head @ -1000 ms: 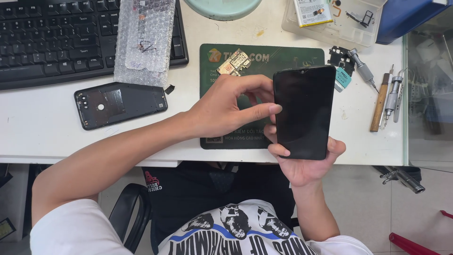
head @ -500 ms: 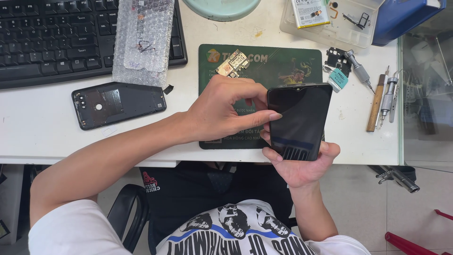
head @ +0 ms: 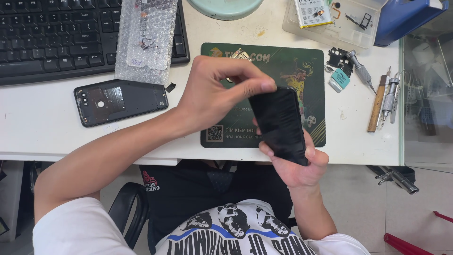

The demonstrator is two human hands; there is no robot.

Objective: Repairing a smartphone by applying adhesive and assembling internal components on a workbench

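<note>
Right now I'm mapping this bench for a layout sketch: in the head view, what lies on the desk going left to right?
Keyboard → phone back cover → green mat → teal pick → precision screwdriver → wooden-handled tool → metal tools.

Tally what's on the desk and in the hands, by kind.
Phones or phone parts: 2 — black phone held by left hand and right hand, back cover
Keyboards: 1
Mats: 1
Bubble wrap: 1
Total: 5
</note>
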